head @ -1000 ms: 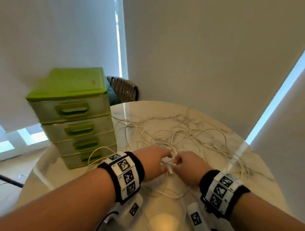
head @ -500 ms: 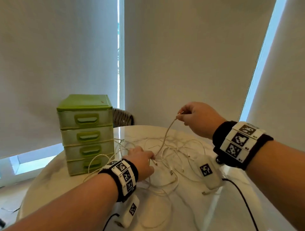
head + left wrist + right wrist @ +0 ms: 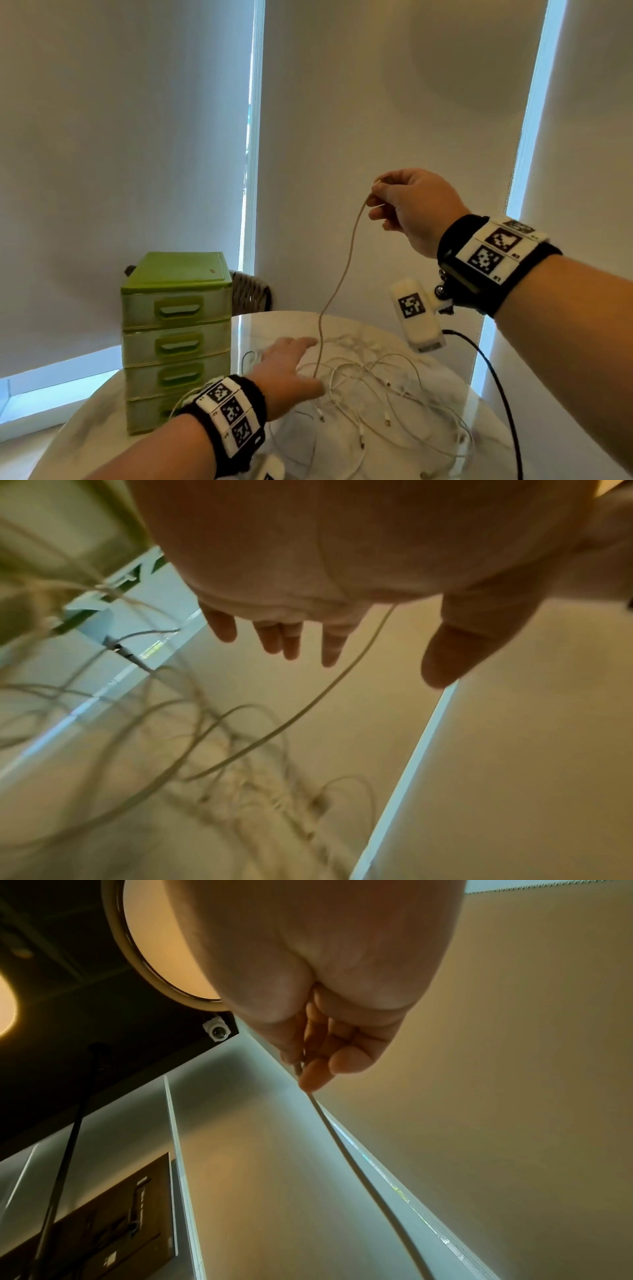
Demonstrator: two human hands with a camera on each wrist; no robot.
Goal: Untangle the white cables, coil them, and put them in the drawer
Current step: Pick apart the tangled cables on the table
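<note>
1. My right hand (image 3: 416,209) is raised high above the round marble table (image 3: 479,414), thumb and fingertips pinched on the end of one white cable (image 3: 339,284).
2. That cable hangs from my pinch in a long, slightly wavy line and runs down into the tangle of white cables (image 3: 387,401) lying on the table.
3. In the right wrist view the same cable (image 3: 359,1172) leaves my curled fingers (image 3: 318,1074) and stretches away taut.
4. My left hand (image 3: 291,373) is low over the table, palm down, fingers straight and spread, holding nothing (whether the palm presses the tangle I cannot tell).
5. In the left wrist view my outstretched fingers (image 3: 277,639) hover above blurred cable loops (image 3: 240,750), and the lifted strand passes just beside my index finger.
6. The tangle spreads across the table in loose overlapping loops, with several small connector ends showing among them.
7. A green drawer unit (image 3: 176,339) with four drawers stands on the table's left side, just beside the tangle; all four drawers are closed.
8. A woven chair back (image 3: 251,293) shows behind the table, next to the drawer unit.
</note>
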